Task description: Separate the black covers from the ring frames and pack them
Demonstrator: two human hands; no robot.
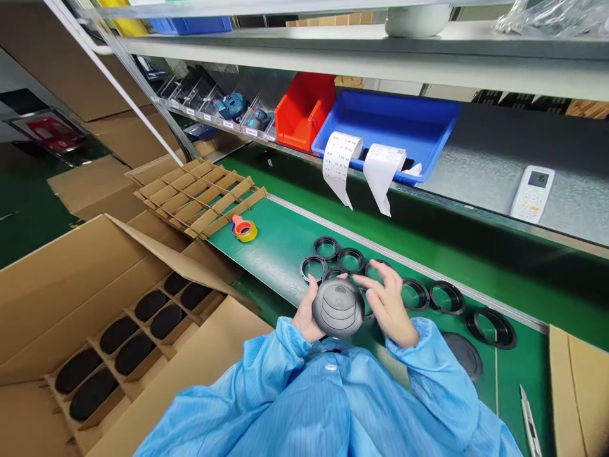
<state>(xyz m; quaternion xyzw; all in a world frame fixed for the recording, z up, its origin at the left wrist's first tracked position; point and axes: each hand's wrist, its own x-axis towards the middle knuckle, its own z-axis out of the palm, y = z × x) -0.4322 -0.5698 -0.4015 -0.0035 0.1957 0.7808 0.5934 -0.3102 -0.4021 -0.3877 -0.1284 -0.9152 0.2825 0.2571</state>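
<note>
A round dark grey plastic housing [339,308] with curved ridges on its face is held in front of my blue smock. My left hand [308,311] grips its left side, thumb along the edge. On the other side my right hand [386,303] is raised with its fingers apart, close to the housing's upper right edge; no object shows in it. Behind the hands, several black plastic rings [351,259] lie on the green bench, some partly hidden by my fingers. Further right are another black ring [491,327] and a dark round disc [462,355] beside my right sleeve.
At left stands an open cardboard box [143,238] with dark round pieces in its compartments. A cardboard divider grid [200,190] and tape rolls [245,228] lie on the bench. A utility knife [530,419] lies right. The shelf holds a blue tray [394,117], red bin [304,111] and remote [533,193].
</note>
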